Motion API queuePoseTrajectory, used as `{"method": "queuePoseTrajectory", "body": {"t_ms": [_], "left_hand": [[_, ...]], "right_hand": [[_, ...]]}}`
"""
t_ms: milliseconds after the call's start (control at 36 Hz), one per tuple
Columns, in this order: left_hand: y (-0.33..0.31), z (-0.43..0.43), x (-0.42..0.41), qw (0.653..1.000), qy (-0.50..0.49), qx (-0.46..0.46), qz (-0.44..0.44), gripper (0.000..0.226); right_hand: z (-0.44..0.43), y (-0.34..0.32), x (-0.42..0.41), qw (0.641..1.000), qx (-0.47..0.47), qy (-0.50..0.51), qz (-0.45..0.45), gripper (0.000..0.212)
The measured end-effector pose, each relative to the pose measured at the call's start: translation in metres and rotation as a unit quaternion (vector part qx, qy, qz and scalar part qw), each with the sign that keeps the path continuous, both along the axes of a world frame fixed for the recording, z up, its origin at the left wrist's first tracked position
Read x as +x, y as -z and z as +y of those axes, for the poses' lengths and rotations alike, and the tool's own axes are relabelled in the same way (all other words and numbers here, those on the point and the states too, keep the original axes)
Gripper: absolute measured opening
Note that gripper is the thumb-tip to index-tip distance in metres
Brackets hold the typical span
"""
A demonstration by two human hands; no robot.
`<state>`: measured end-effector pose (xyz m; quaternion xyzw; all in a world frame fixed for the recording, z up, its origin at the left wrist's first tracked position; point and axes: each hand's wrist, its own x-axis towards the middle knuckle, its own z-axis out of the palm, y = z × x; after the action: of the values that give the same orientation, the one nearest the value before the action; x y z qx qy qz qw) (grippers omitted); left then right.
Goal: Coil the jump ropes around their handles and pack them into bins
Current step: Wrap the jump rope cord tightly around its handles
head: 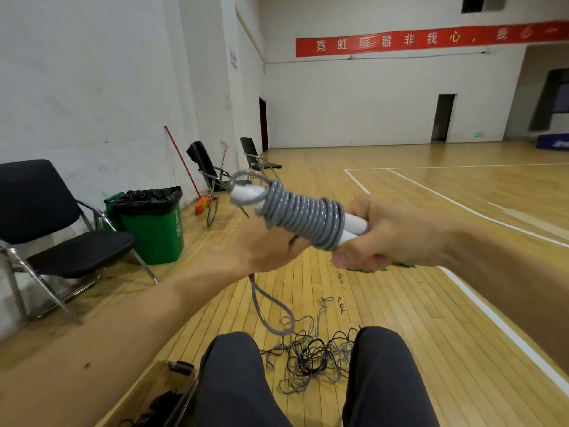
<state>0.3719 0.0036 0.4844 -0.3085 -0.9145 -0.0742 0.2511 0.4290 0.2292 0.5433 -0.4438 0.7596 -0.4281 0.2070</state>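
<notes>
Right hand [391, 238] grip round white handles [354, 228], grey rope [304, 220] coiled beside, left hand [261, 251] seemingly pinching it

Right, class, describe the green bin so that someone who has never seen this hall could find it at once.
Look along the white wall on the left of the hall. On the wooden floor at its foot, between the nearest black chair and the next chair, stands the bin. It alone is green and boxy, lined with a black bag.

Shows grey on the coiled plastic jump rope [303, 215], white on its smooth handles [354, 226], green on the square waste bin [154, 238], red on the long wall banner [400, 41].
</notes>
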Motion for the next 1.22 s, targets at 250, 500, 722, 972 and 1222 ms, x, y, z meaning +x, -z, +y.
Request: {"method": "queuePoseTrajectory", "body": {"t_ms": [250,500,722,972,1222], "left_hand": [[0.005,0.028,0.026,0.991,-0.064,0.053,-0.102,0.038],[0.007,0.035,0.026,0.978,-0.044,0.110,-0.174,0.032],[0.002,0.040,0.031,0.977,-0.081,0.066,-0.188,0.019],[-0.014,0.045,0.039,0.985,-0.121,-0.044,-0.113,0.011],[-0.038,0.048,0.044,0.978,-0.121,-0.165,-0.034,0.017]], "right_hand": [[0.005,0.018,-0.028,0.976,-0.062,0.207,-0.036,0.010],[0.011,0.028,-0.054,0.935,-0.059,0.349,0.036,0.012],[0.013,0.039,-0.068,0.905,-0.057,0.413,0.079,0.010],[0.012,0.051,-0.081,0.874,0.023,0.463,0.146,0.011],[0.013,0.052,-0.082,0.866,0.072,0.470,0.157,0.012]]}}
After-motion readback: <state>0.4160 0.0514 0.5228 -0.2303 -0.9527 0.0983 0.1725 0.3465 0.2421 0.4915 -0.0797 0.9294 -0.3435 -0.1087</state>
